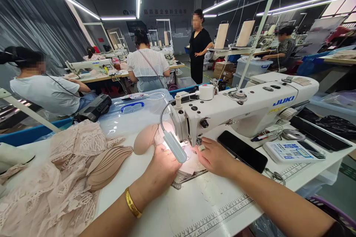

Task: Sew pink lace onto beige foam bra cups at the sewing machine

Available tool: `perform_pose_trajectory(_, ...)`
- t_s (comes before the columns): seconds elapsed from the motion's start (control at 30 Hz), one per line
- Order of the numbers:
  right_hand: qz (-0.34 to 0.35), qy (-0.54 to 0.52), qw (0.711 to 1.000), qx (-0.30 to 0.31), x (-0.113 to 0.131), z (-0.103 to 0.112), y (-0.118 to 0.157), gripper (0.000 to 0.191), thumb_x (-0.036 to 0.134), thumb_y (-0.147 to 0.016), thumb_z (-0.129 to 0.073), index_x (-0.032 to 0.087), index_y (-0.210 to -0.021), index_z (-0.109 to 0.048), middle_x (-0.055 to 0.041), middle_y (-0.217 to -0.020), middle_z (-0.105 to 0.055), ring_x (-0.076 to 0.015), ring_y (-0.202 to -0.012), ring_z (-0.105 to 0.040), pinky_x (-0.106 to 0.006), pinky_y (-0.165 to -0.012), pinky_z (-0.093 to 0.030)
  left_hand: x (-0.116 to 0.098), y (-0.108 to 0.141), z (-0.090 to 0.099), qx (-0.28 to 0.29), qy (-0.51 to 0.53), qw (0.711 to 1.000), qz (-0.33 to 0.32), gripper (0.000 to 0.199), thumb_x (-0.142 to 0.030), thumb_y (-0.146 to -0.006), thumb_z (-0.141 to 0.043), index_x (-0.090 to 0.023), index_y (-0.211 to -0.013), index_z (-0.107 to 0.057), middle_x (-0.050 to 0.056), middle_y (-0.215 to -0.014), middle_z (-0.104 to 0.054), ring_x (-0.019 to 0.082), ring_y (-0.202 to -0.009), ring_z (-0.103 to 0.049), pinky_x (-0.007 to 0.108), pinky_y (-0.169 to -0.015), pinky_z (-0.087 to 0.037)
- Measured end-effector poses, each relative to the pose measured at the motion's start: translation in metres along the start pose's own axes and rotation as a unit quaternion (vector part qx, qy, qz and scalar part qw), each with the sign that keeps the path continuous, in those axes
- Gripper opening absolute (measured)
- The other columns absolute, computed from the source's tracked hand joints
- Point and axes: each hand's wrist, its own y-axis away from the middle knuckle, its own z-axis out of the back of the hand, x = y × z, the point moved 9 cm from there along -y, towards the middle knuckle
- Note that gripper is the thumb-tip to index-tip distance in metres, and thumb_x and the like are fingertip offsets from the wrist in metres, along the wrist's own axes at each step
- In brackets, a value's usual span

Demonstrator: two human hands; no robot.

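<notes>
A beige bra piece (pixel 187 170) lies beneath the needle area of the white sewing machine (pixel 250 105), with a smooth moulded cup (pixel 144 140) spread out behind it. My left hand (pixel 160 166) grips the piece left of the needle, its fingers curled and partly hidden by the grey lamp head (pixel 175 147). On the other side, my right hand (pixel 215 156) has its thumb and fingers closed on the piece close to the presser foot. The lamp's glare washes out the stitching spot.
Beige lace pieces (pixel 69 185) and stacked cups (pixel 108 166) lie at left. A black phone (pixel 241 150), small scissors (pixel 275 176) and a white-and-blue box (pixel 293 152) lie at right. Behind the machine is a clear plastic bin (pixel 133 118). Several people are around.
</notes>
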Motion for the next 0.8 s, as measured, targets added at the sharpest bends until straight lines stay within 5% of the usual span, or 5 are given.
perform_pose_trajectory(0.27,-0.044,-0.061,0.997,-0.017,-0.0078,0.0019,-0.0033,0.023,0.006,-0.095,-0.044,0.016,-0.104,-0.062,-0.011,-0.094,-0.067,-0.0271,-0.091,-0.06,-0.041,-0.077,-0.055,-0.0045,-0.0038,0.0064,0.015,0.001,1.0,-0.01,0.032,0.001,-0.077,-0.057,-0.021,-0.1,-0.065,0.007,-0.094,-0.078,0.029,-0.095,-0.072,0.049,-0.087,-0.047)
perform_pose_trajectory(0.8,-0.023,-0.041,0.999,-0.003,-0.0049,-0.0006,-0.0008,0.018,0.009,-0.094,-0.047,0.019,-0.092,-0.061,-0.0084,-0.086,-0.064,-0.0254,-0.086,-0.056,-0.036,-0.074,-0.049,-0.0043,-0.0032,0.007,0.002,0.001,1.0,-0.002,0.037,0.002,-0.072,-0.052,-0.02,-0.099,-0.065,0.004,-0.091,-0.075,0.027,-0.09,-0.07,0.051,-0.09,-0.042)
